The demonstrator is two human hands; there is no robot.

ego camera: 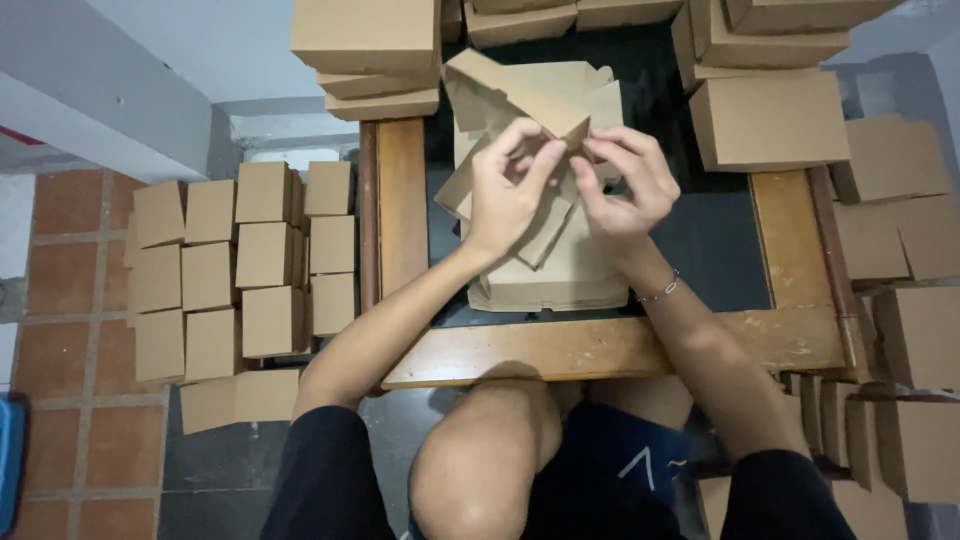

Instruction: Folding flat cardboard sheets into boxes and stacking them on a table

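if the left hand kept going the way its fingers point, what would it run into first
The left hand points up and right, fingertips already on the cardboard flap it folds. Pushed on, it would likely meet the right hand, which pinches the same flap, though depth is hard to judge from above.

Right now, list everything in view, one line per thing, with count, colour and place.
cardboard sheet: one, brown, partly folded, held up between both hands over the table.
flat cardboard stack: one pile, brown, on the table under the hands.
table: one, wooden frame with a dark top, centre.
folded boxes on the floor: more than a dozen, brown, in rows left of the table.
folded boxes at the far edge: several, brown, stacked along the top of the table.
folded boxes on the right: several, brown, piled beside the table.
floor tiles: reddish brown, far left.
bracelet: one, thin, on the right wrist.
left hand: closed on the sheet.
right hand: pinching the sheet's edge.
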